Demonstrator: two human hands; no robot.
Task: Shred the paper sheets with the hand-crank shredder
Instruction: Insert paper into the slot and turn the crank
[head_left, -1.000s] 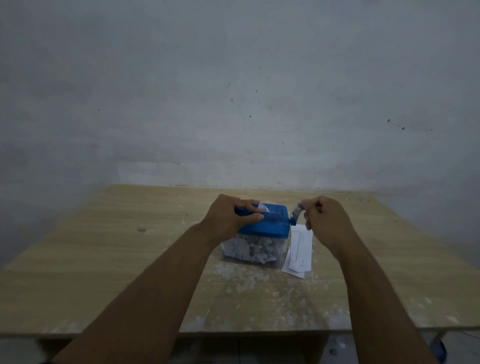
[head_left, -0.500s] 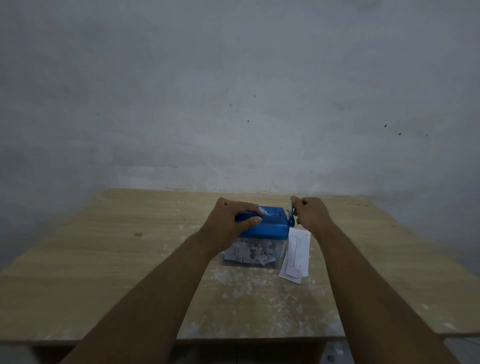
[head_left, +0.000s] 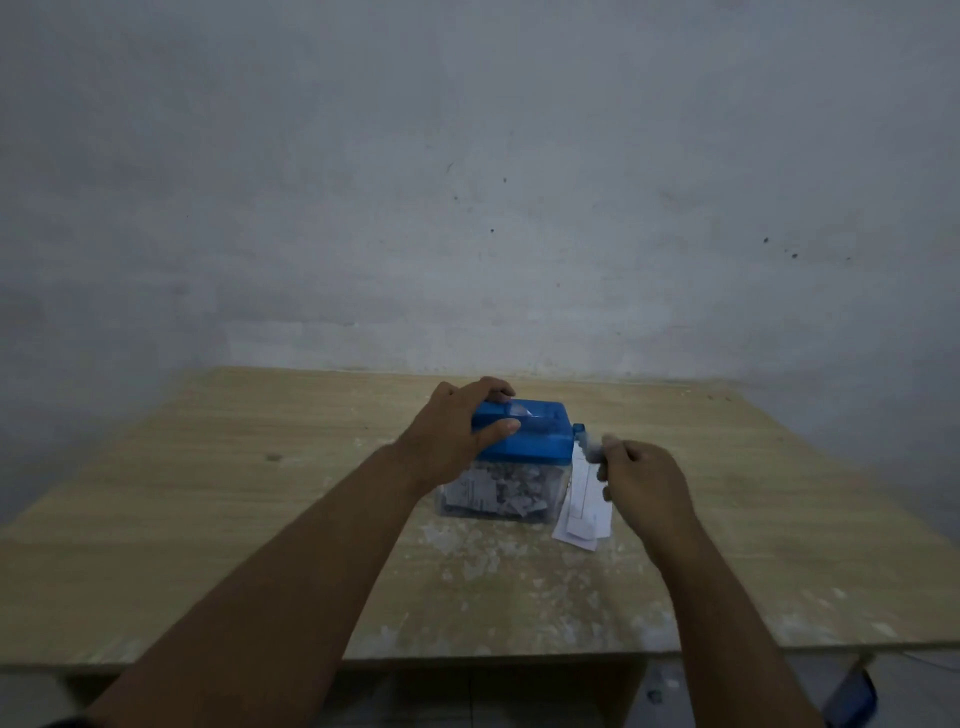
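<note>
I log a boxy shredder (head_left: 524, 441), glossy blue lid over a clear bin of white shreds, mid-table (head_left: 208, 493) on scuffed pale woodgrain, my left hand (head_left: 457, 436) curled round its lid, my right hand (head_left: 639, 478) pinching the blurred crank handle (head_left: 589, 447), flat white sheets (head_left: 584, 512) just beside.

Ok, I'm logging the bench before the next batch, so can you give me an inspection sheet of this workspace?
Surface: wooden table, worn pale near the front.
Job's things: shredder with blue lid and clear bin holding shreds; paper scrap in the slot; paper sheets lying to its right.
Clutter: white flecks before the shredder.
Hands: left hand grips the blue lid; right hand holds the crank, which is blurred.
Cables: nothing seen.
Surroundings: grey wall; blue object below the table's right corner.
</note>
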